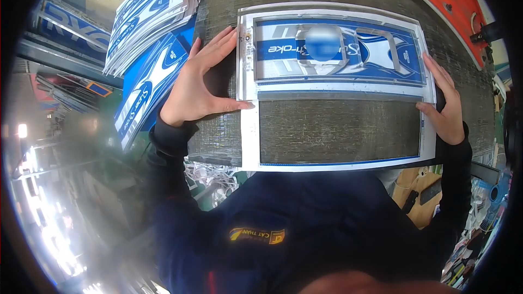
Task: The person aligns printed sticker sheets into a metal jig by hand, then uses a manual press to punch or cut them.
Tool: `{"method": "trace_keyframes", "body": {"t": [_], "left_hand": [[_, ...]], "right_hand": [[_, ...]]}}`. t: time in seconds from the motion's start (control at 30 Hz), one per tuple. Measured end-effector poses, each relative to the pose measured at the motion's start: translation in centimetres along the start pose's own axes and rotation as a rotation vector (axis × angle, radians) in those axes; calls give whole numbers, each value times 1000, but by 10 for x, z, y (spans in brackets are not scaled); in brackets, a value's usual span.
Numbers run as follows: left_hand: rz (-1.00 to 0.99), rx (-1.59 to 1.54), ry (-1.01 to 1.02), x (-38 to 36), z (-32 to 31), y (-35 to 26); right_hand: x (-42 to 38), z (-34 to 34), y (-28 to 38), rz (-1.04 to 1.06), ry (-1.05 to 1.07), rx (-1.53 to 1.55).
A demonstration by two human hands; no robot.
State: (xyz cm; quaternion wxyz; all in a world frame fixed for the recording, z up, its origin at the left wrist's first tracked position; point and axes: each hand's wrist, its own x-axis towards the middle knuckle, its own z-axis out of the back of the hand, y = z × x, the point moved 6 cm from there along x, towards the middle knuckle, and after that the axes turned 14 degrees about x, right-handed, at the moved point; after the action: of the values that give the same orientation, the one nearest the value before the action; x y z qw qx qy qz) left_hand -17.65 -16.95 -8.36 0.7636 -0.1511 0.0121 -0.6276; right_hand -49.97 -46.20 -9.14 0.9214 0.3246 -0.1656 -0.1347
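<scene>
A thick, clear plastic template (248, 71) with cut-out shapes lies over the upper half of a printed sheet (250, 141). Blue and white "Super Stroke" artwork shows upside down through it, and a pale round reflection covers part of it. The sheet's lower half has a large rectangular opening, with the dark board (338, 130) visible through it. My left hand (199, 79) holds the template's left end, fingers along the edge and thumb at its lower corner. At the opposite end, my right hand (444, 98) grips the edge, thumb near the lower right corner.
A pile of printed blue and white sheets (150, 16) stands at the upper left, with more prints (150, 90) below it on a blue surface. An orange-red machine part (441, 0) borders the board at the upper right. White paper scraps (212, 177) lie below the board's front edge.
</scene>
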Motion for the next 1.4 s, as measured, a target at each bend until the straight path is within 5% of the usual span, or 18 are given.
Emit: {"method": "trace_keyframes", "body": {"t": [0.43,0.5,0.63,0.7,0.77,0.87,1.17,1.4], "left_hand": [[5,2,17,0,-1,-2],[9,1,13,0,1,-5],[7,5,-1,-1,4,-6],[-8,-6,-9,-2,3,-7],[29,-179,-18,-2,2,-3],[17,-220,-44,-4,0,-1],[41,-155,-2,-8,-2,2],[-40,-78,-104,-5,6,-10]], "right_hand": [[-1,2,4,-6,12,-18],[0,9,3,21,-24,264],[-1,101,-14,49,-1055,47],[8,172,-59,152,-1083,-120],[46,200,-82,89,-1035,608],[83,243,-154,-39,-1111,1005],[79,228,-133,-4,-1086,942],[51,164,-39,31,-916,989]]}}
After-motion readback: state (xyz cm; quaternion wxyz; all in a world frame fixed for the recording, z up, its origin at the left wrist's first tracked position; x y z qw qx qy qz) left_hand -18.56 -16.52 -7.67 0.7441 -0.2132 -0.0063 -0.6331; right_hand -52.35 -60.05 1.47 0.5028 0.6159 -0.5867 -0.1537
